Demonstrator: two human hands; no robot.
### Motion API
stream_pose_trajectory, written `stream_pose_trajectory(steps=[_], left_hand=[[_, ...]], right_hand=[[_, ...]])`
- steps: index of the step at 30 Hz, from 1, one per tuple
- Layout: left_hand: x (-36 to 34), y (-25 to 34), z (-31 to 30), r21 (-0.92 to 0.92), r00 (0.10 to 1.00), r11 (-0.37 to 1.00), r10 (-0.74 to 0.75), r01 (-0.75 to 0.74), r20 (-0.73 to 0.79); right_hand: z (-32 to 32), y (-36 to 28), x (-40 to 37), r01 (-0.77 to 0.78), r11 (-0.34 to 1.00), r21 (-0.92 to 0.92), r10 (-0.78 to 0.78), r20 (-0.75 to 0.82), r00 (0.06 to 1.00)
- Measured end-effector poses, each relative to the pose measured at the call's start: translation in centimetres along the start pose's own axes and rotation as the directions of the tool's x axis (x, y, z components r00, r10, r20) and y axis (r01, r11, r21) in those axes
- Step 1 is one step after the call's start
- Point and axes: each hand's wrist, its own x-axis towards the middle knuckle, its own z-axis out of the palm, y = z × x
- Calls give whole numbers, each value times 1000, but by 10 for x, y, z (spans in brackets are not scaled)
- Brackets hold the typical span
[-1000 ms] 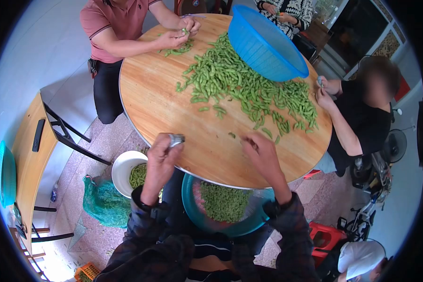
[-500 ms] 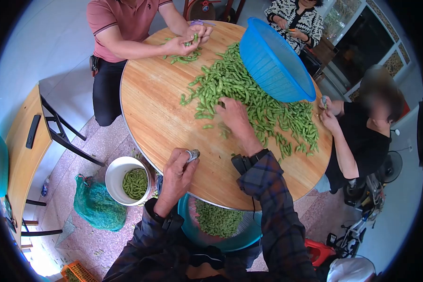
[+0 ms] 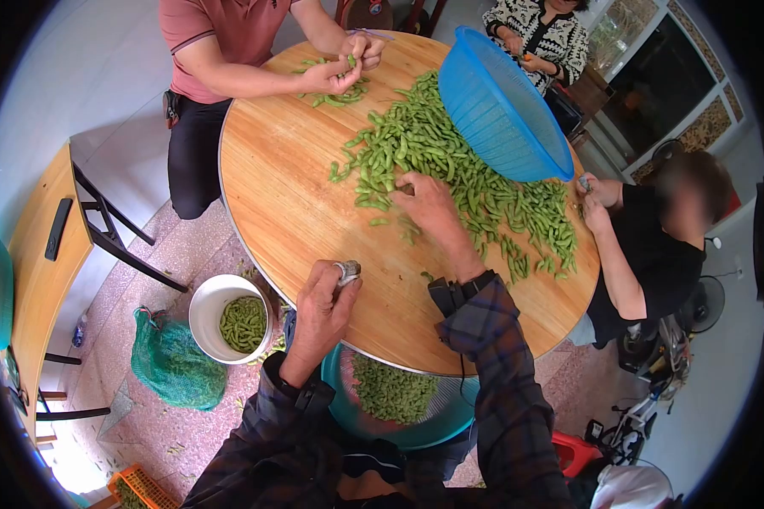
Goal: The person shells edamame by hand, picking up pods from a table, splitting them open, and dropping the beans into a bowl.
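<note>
My right hand (image 3: 430,208) reaches over the near edge of a heap of green soybean pods (image 3: 433,140) on the round wooden table. Its fingers bend down together at the pods, and what lies between them is hidden. My left hand (image 3: 323,301) is closed above the table's near edge, with a grey wrap (image 3: 348,272) around a fingertip. Whether it holds anything does not show. Below the edge, a teal basin (image 3: 335,394) contains shelled green beans (image 3: 395,390).
A blue plastic basket (image 3: 505,110) leans tilted on the heap. One person in a pink shirt (image 3: 229,42) handles pods across the table; two others sit at the far and right sides. A white bucket (image 3: 202,318) with pods and a green mesh bag (image 3: 174,365) stand on the floor at left.
My right hand has shifted slightly right and settled at the edge of the pods. The left hand stays nearly in place. The view has tilted a little.
</note>
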Motion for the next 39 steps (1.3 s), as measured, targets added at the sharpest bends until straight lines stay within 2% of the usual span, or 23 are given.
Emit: stream_pose_trajectory(steps=[4,6,10,12,13,15,16,18,19,21,22,26,28,32,34,35,37,39], left_hand=[[-1,1,-2,19,1000,1000,-25,25,11],[0,2,-2,17,1000,1000,-3,4,-5],[-1,-3,-4,41,1000,999,4,-4,9],[-3,-11,-1,-54,997,996,-68,71,44],[-3,-7,-1,-57,996,996,-69,72,51],[-1,3,-2,-234,959,936,-226,262,169],[-1,3,2,-232,957,935,-231,268,176],[-4,1,15,-437,940,838,-237,325,244],[-5,5,19,-430,935,837,-246,337,254],[-7,16,24,-557,921,740,-232,376,314],[-8,20,24,-548,914,740,-240,390,327],[-17,35,26,-606,892,671,-202,428,405],[-21,41,25,-610,886,663,-192,435,423],[-26,48,22,-618,865,633,-176,465,471],[-28,50,21,-612,851,627,-170,483,497],[-29,51,21,-613,847,621,-169,489,505],[-31,54,21,-609,839,617,-166,498,518],[-34,58,22,-594,840,634,-175,495,513]], right_hand=[[2,0,4,12,1000,-15,-11,82,997],[8,7,4,101,993,-64,-101,0,995],[-3,1,-17,60,998,13,-59,-46,997],[-12,-4,-32,12,985,170,-9,-13,1000],[-16,-9,-43,5,986,169,-2,-14,1000],[-26,-19,-67,-18,909,417,18,3,1000],[-30,-23,-80,-27,908,419,27,4,1000],[-34,-31,-108,-76,853,516,67,37,997],[-37,-37,-123,-89,849,521,79,42,996],[-41,-50,-150,69,851,520,-30,-83,996],[-40,-52,-162,97,834,543,-46,-107,993],[-42,-60,-196,26,799,601,55,-116,992],[-40,-59,-207,44,733,678,61,-129,990],[-43,-60,-224,83,759,646,31,-163,986],[-45,-64,-227,180,836,519,-61,-240,969],[-45,-62,-229,177,834,522,-53,-244,968],[-43,-59,-231,313,846,432,-175,-330,928],[-42,-60,-234,315,851,421,-174,-341,924]])
